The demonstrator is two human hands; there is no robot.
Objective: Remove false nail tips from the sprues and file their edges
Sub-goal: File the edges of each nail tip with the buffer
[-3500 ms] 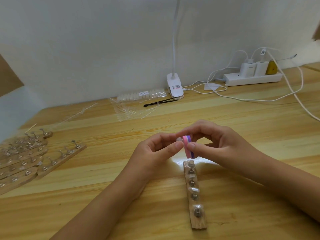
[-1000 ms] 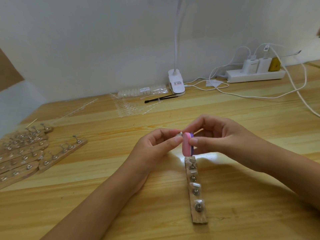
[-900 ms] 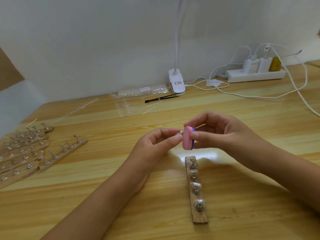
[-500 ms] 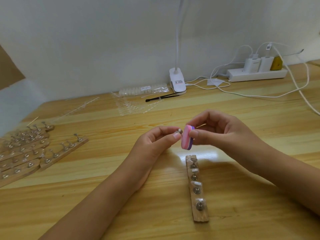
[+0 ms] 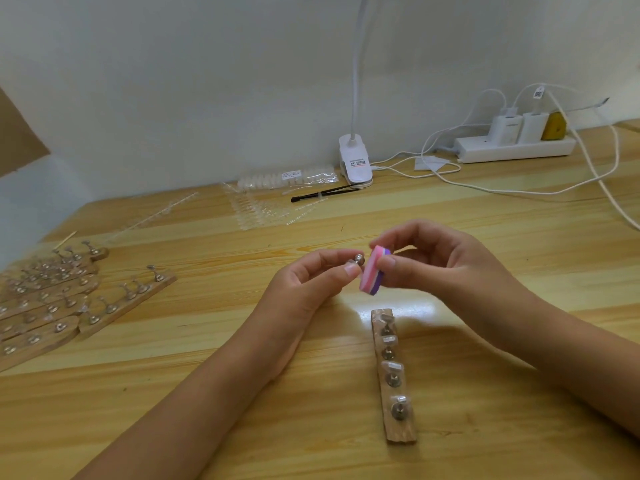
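The left hand (image 5: 308, 289) pinches a small metal holder (image 5: 358, 260) between the thumb and the tips of its fingers. Whether a nail tip sits on this holder cannot be told. The right hand (image 5: 446, 268) pinches a pink-and-purple file block (image 5: 373, 271) between thumb and fingers, with the block on edge just beside the holder's head. Near the hands, a wooden strip (image 5: 398, 431) lies on the surface (image 5: 519, 220) and carries four clear nail tips (image 5: 392, 366) on metal studs. Clear sprues (image 5: 258, 211) lie near the far wall, well apart from the hands.
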